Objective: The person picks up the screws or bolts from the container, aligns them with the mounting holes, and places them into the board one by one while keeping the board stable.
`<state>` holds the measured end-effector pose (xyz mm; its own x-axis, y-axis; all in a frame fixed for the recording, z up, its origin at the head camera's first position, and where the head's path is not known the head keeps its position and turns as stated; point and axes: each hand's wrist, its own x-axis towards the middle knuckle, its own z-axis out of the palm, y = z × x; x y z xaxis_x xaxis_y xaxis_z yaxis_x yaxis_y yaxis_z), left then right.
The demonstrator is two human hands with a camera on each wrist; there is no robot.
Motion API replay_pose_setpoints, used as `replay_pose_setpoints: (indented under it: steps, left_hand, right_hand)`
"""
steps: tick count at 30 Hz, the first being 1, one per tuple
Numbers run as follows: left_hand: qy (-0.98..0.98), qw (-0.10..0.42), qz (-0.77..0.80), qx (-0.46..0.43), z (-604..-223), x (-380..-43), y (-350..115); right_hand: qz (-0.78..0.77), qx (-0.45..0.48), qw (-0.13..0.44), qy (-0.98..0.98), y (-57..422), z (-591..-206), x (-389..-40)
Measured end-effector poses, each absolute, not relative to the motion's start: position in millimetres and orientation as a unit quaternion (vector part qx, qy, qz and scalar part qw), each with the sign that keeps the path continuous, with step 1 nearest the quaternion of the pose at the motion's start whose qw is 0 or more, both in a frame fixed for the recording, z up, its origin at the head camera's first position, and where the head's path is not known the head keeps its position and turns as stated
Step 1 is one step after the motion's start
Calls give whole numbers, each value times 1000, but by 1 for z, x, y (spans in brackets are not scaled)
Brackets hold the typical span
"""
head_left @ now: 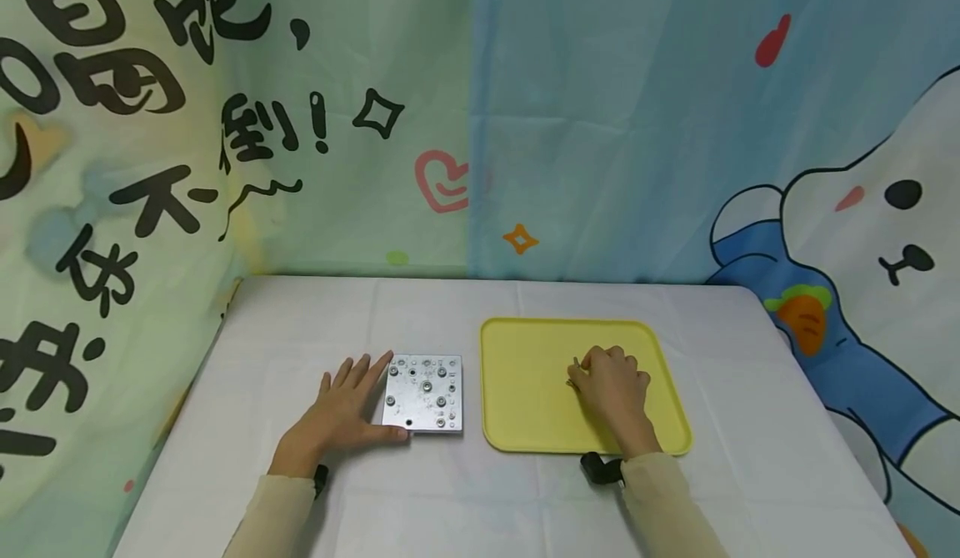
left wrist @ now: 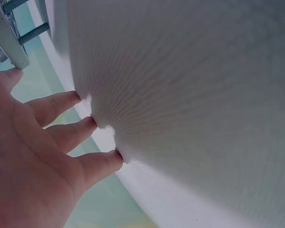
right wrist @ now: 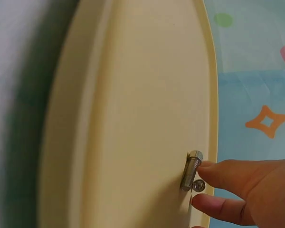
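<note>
Left of the tray, my left hand (head_left: 341,414) is spread at a silvery metal plate (head_left: 424,393) with several bolts set in it. Thumb and index fingertip touch the plate's left corners; the left wrist view shows the other fingertips pressing into the white cloth (left wrist: 190,95) and threaded bolts (left wrist: 34,33) under the plate. My right hand (head_left: 617,387) bends down over the yellow tray (head_left: 525,383). At its fingertips are a socket-head bolt (right wrist: 192,171) and a second bolt (right wrist: 198,185) seen end-on, between thumb and finger. Whether they pinch it I cannot tell.
White cloth covers the table (head_left: 390,491), and the tray has a low raised rim. Behind the table hangs a printed curtain (head_left: 600,124) with a cartoon bear (head_left: 847,233). A black wrist device (head_left: 600,468) sits below my right hand.
</note>
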<state>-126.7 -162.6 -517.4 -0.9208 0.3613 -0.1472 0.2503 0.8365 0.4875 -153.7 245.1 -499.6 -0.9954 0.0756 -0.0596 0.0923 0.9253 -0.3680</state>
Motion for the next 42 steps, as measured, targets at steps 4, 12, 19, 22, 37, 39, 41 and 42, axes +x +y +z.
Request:
replay_pose_setpoints:
  steps: [4, 12, 19, 22, 37, 39, 41, 42]
  left_hand:
    - [951, 114, 237, 163, -517, -126, -162]
    - [951, 109, 238, 165, -516, -126, -162]
    - [950, 116, 240, 163, -516, -125, -162]
    - [950, 117, 239, 164, -516, -126, -162]
    - [951, 117, 234, 165, -516, -128, -162]
    - [951, 118, 234, 164, -516, -128, -162]
    - [951, 120, 236, 163, -516, -128, -162]
    - [950, 121, 236, 162, -516, -128, -162]
  right_hand:
    - [-179, 44, 22, 983, 244, -499, -156]
    - [-176, 39, 12, 984, 243, -499, -155]
    - [-170, 42, 8, 985, 242, -500, -157]
    - [-174, 38, 2, 984, 243, -500, -157]
    - [-226, -18, -39, 973, 228, -496, -152]
    - [-242, -29, -45, 969, 222, -495, -151]
    - [-255, -38, -46, 965, 216, -494, -150]
    - [-260, -43, -46, 964, 213, -494, -150]
